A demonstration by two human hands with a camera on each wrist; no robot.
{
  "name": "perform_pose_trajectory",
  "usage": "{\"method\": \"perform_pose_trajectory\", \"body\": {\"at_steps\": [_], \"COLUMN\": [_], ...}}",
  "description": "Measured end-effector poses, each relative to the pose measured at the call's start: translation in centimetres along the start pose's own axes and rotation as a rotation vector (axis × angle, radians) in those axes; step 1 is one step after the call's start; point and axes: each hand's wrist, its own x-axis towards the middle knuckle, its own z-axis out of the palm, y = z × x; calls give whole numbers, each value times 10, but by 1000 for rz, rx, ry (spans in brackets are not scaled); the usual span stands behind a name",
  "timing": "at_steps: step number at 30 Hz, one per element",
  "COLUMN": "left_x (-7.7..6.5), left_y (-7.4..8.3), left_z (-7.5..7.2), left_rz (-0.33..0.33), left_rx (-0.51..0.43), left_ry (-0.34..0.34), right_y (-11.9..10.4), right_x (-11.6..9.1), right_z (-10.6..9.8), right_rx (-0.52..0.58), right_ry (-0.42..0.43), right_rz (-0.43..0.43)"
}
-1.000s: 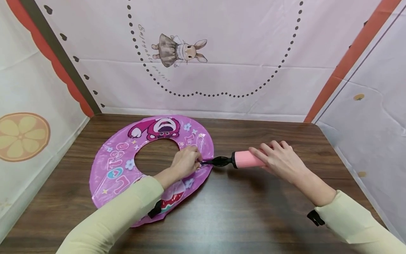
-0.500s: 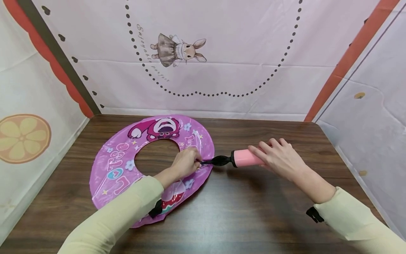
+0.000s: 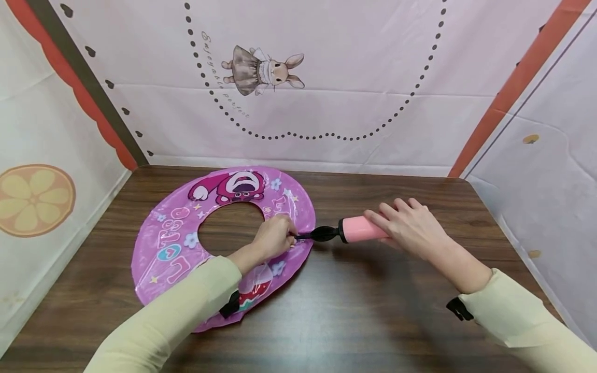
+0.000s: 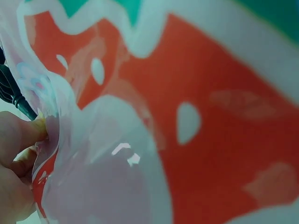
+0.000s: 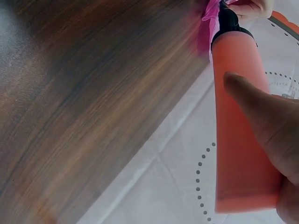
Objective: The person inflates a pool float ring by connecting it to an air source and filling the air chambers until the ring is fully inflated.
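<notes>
Purple and shiny, the flat, round ring (image 3: 191,240) lies on the brown desk (image 3: 326,300) in the head view. The right grip (image 3: 410,225) has moved a tiny bit toward the back wall (image 3: 373,62). The pump (image 3: 360,228) still meets the ring, so they look joined. In the left wrist view, the left grip (image 4: 21,144) pinches the ring's thin, wrinkly skin. In the right wrist view, the right grip holds the smooth pink pump.

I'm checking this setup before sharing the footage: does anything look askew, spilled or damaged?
The rabbit print on the backdrop lies sideways, ears pointing right, as if hung turned. The purple ring has an uneven, crumpled lower edge, perhaps only underfilled. I see no spill or tear.
</notes>
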Motion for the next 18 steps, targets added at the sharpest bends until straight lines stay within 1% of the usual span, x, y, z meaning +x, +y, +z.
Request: {"method": "perform_pose_trajectory", "body": {"at_steps": [3, 9, 13, 18], "left_x": [0, 0, 1, 1], "left_y": [0, 2, 2, 0], "left_z": [-1, -5, -6, -6], "left_rz": [-4, -8, -5, -1], "left_rx": [3, -5, 4, 24], "left_ry": [-14, -50, -81, -102], "right_y": [-1, -1, -1, -1], "right_x": [1, -3, -6, -6], "right_z": [-1, -2, -2, -4], "right_rx": [-12, 5, 3, -2], "right_ry": [3, -20, -31, -33], "right_rz": [1, 7, 10, 3]}}
